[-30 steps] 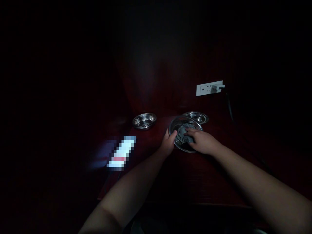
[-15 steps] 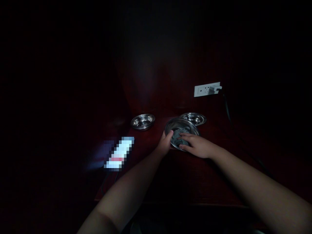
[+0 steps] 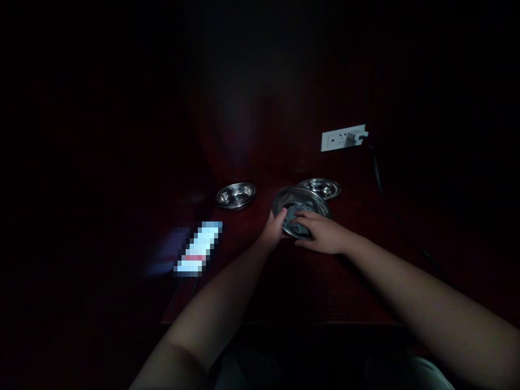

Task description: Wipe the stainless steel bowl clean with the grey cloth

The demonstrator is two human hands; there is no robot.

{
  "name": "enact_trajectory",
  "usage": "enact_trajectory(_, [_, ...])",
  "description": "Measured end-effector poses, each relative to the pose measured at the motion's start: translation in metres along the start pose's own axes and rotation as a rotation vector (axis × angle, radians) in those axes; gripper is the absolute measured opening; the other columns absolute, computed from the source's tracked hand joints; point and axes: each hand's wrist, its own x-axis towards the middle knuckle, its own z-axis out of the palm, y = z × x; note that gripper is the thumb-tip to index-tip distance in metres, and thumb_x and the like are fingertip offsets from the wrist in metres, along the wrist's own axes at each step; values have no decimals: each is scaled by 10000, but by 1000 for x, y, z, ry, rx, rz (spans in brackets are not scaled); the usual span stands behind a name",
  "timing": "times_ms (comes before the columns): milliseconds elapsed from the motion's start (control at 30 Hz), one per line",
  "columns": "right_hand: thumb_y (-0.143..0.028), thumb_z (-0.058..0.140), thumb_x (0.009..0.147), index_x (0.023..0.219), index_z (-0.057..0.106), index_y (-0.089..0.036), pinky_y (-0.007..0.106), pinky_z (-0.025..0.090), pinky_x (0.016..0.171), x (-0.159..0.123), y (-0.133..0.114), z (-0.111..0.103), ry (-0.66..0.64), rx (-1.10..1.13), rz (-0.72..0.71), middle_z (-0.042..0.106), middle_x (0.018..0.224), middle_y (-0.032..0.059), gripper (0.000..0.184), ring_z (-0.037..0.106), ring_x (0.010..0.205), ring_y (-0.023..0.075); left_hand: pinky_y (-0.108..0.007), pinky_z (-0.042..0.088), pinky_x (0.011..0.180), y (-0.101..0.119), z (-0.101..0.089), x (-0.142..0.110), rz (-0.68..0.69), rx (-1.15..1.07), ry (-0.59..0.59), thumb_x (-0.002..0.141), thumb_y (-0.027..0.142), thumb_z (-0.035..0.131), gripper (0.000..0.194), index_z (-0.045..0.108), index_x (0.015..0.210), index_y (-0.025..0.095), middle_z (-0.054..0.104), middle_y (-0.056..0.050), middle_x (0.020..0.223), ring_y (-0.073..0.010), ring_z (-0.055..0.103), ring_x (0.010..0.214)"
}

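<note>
A shiny steel bowl (image 3: 303, 196) is tilted toward me above the dark red table. My left hand (image 3: 273, 232) grips its left side, the thumb over the rim and the other fingers mostly hidden behind. Inside the bowl lies a grey-green cloth (image 3: 291, 222). With fingers bent over the rim, my right hand (image 3: 325, 233) presses on that cloth; part of the cloth is hidden under the fingers. Just behind the held bowl sits another steel bowl (image 3: 325, 187), partly covered by it. Off to the left are stacked steel bowls (image 3: 236, 197).
A lit, pixelated phone-like screen (image 3: 199, 249) lies at the left of the table. On the back wall is a white socket plate (image 3: 333, 141) with a plug (image 3: 356, 136) in it and a dark cable (image 3: 377, 176) hanging down. The table's front edge (image 3: 284, 323) runs below my arms.
The whole view has shifted slightly, so everything sits a little higher in the picture. My right fingers have moved slightly on the cloth; the left hand keeps its grip on the bowl.
</note>
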Motion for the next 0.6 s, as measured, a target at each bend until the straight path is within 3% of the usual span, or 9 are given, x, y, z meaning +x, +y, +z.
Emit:
enact_trajectory(367, [-488,597,809,1265,555,-160,447,396,1021,5,-6,6,48,-37,65,479,1374,177,563,475,1243,328,-376,567,749,-3,-3,3,59,-20,1,805,426,604,565,436,1319,263,603,-105,1234,-226,654,955])
enact_trajectory(600, [-529,550,825,1268,551,-161,444,398,1013,7,-9,6,33,-51,113,476,1379,169,576,477,1237,330,-354,571,704,-3,-1,3,77,-10,36,812,396,599,550,440,1319,255,581,-113,1276,-237,651,978])
